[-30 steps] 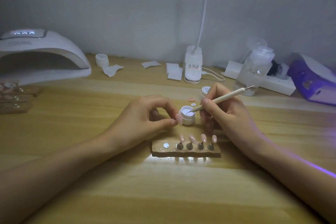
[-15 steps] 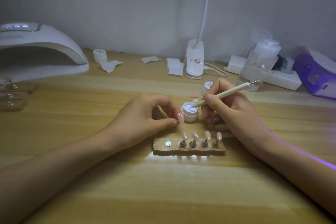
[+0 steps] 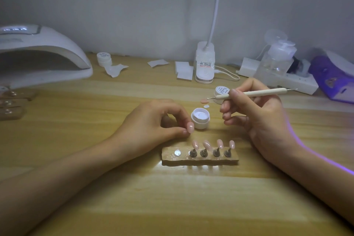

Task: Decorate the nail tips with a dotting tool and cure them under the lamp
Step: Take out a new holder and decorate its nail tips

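Pink nail tip sits pinched between thumb and forefinger of the left hand, just beside the open white gel pot. The right hand holds the dotting tool level, its fingers curled round it and its point clear of the pot. Four more tips stand on the wooden holder on the table, with the curing lamp far left.

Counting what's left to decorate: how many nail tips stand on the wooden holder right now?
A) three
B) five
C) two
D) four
D: four pink nail tips stand on the wooden holder, its leftmost spot is bare, and the left hand pinches a fifth tip.
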Demonstrator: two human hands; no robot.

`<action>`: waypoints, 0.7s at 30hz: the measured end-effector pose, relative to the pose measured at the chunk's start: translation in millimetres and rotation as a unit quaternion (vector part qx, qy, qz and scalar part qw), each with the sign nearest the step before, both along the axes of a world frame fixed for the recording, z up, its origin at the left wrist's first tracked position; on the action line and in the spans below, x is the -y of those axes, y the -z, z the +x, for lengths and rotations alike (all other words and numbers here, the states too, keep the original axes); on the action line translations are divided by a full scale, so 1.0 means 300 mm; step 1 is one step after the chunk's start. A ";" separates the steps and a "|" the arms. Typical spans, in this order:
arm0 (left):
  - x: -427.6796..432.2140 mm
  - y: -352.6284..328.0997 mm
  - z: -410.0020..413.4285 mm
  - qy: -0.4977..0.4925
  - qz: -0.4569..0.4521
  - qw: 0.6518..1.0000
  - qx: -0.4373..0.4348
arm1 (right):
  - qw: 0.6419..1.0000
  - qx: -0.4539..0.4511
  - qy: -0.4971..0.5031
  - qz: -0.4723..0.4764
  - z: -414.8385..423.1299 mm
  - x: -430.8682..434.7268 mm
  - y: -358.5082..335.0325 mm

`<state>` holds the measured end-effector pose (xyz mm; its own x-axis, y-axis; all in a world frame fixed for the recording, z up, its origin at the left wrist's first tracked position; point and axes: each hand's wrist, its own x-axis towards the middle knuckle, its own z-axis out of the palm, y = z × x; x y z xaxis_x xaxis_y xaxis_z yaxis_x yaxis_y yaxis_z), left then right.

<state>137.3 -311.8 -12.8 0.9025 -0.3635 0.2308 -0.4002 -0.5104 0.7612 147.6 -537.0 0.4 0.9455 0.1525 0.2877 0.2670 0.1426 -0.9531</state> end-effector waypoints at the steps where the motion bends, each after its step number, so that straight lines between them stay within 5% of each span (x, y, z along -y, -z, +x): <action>1: 0.001 0.000 -0.001 -0.002 0.001 1.000 0.000 | 1.000 -0.006 -0.002 0.002 0.000 0.001 0.001; 21: 0.005 -0.007 -0.008 0.007 -0.008 1.000 0.000 | 0.999 -0.018 -0.050 -0.012 -0.025 -0.016 -0.005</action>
